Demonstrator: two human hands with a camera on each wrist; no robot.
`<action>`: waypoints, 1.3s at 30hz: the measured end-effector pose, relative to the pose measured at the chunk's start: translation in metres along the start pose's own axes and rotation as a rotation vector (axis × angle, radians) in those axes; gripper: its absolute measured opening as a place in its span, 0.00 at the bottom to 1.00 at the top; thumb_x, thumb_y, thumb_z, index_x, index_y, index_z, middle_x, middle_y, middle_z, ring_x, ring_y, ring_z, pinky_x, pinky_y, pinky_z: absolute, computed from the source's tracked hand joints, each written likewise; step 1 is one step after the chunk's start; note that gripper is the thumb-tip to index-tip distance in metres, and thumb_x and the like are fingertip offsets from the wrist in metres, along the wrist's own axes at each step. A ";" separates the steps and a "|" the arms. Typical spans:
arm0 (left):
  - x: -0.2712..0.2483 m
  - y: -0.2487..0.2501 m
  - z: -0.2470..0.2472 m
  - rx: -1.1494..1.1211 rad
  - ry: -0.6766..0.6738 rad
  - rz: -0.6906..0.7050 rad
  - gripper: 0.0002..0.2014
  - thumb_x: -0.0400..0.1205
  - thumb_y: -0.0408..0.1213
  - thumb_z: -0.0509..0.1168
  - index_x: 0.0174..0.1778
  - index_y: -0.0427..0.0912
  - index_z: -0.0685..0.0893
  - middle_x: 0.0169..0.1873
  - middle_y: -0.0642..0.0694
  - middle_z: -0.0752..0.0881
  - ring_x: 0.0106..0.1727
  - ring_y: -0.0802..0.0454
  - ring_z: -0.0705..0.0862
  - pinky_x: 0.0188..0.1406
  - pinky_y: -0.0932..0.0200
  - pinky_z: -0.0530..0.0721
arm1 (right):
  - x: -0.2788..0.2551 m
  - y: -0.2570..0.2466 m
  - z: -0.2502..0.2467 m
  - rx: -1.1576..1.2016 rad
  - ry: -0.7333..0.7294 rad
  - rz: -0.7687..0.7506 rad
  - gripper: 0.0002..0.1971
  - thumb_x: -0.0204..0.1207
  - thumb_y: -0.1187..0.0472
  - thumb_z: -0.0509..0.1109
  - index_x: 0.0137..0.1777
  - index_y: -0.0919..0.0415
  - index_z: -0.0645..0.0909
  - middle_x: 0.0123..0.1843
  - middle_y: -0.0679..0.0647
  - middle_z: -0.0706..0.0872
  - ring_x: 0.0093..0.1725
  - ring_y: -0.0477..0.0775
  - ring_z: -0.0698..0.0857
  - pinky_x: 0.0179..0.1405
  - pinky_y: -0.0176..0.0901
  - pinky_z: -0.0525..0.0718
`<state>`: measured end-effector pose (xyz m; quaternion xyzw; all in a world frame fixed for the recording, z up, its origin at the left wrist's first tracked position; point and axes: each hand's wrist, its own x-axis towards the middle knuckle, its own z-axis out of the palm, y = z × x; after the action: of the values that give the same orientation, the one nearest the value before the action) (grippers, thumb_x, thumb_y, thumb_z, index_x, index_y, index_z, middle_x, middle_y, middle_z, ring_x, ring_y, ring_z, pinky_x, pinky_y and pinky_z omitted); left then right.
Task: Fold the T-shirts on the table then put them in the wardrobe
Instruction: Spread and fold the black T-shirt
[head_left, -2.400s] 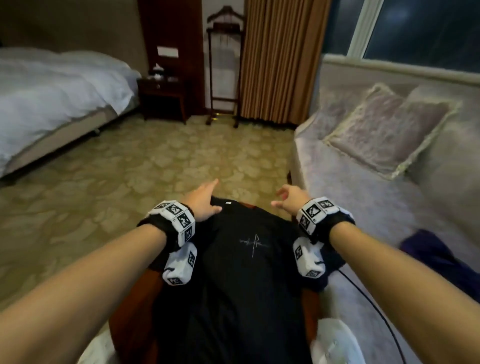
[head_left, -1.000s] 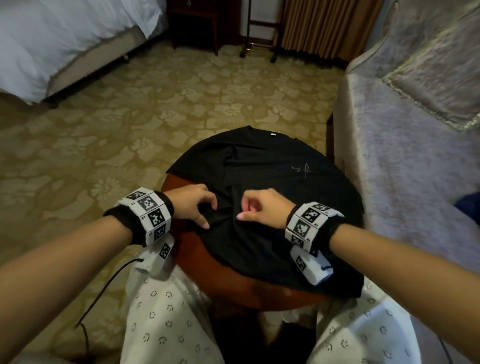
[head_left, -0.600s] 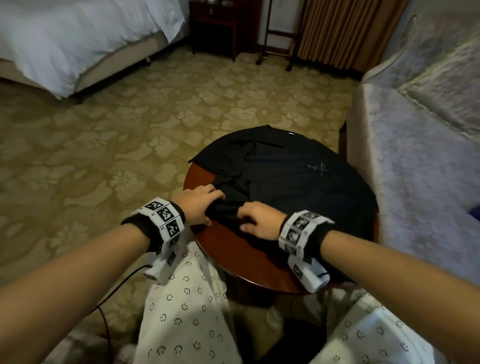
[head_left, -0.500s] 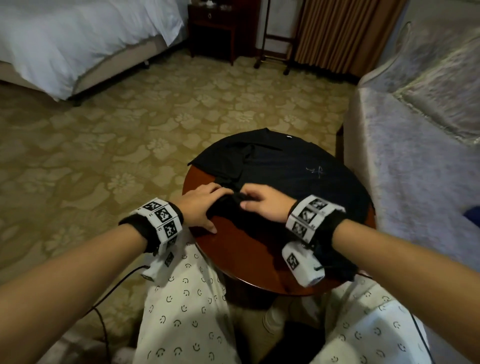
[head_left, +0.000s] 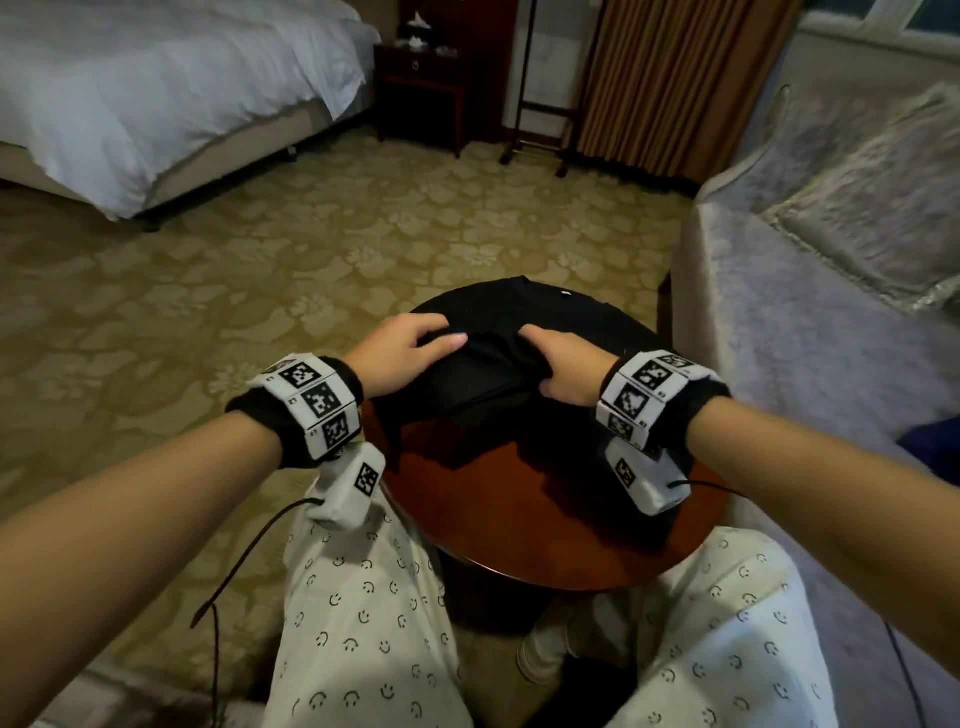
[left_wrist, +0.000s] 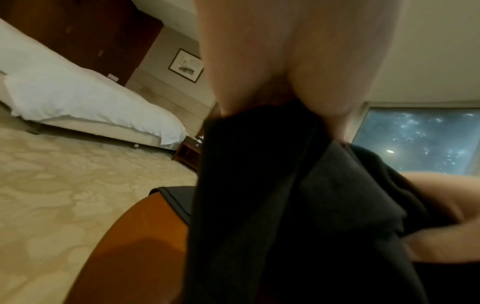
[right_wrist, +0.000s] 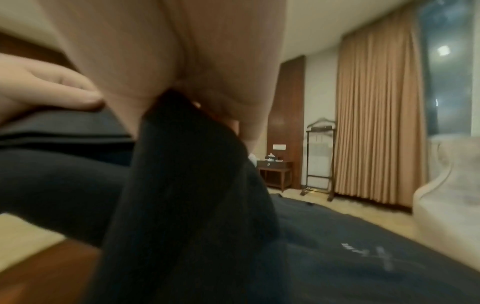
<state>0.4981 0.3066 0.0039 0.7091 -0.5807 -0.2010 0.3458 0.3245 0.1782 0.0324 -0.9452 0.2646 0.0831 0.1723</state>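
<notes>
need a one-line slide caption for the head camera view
Both hands, left hand and right hand, grip the near edge of a black T-shirt lifted over a round wooden table.

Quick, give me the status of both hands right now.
Left hand: grips the lifted bottom edge of the black T-shirt, fabric pinched under its fingers.
Right hand: also grips that same lifted edge of the shirt.
</notes>
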 end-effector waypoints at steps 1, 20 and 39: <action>-0.002 -0.002 -0.001 0.046 -0.050 0.008 0.13 0.83 0.43 0.64 0.47 0.34 0.81 0.40 0.42 0.83 0.44 0.48 0.81 0.43 0.56 0.74 | -0.002 0.005 0.002 -0.056 0.011 0.021 0.27 0.75 0.71 0.67 0.74 0.59 0.67 0.71 0.60 0.74 0.70 0.61 0.73 0.67 0.49 0.74; 0.023 0.001 0.049 0.363 -0.361 -0.230 0.19 0.84 0.52 0.60 0.67 0.47 0.80 0.61 0.47 0.81 0.63 0.51 0.78 0.63 0.60 0.75 | -0.027 0.095 0.038 -0.063 -0.151 0.262 0.29 0.78 0.47 0.69 0.76 0.55 0.70 0.72 0.58 0.76 0.71 0.58 0.76 0.68 0.44 0.73; 0.124 0.009 0.151 0.511 -0.592 -0.288 0.51 0.71 0.66 0.67 0.82 0.64 0.41 0.83 0.49 0.33 0.83 0.42 0.33 0.72 0.21 0.42 | -0.024 0.250 0.030 0.345 0.130 1.014 0.28 0.84 0.44 0.55 0.67 0.70 0.76 0.66 0.66 0.81 0.65 0.67 0.79 0.61 0.51 0.76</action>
<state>0.4185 0.1474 -0.0779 0.7577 -0.5811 -0.2920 -0.0548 0.1699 0.0008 -0.0599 -0.6600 0.7078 0.0523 0.2465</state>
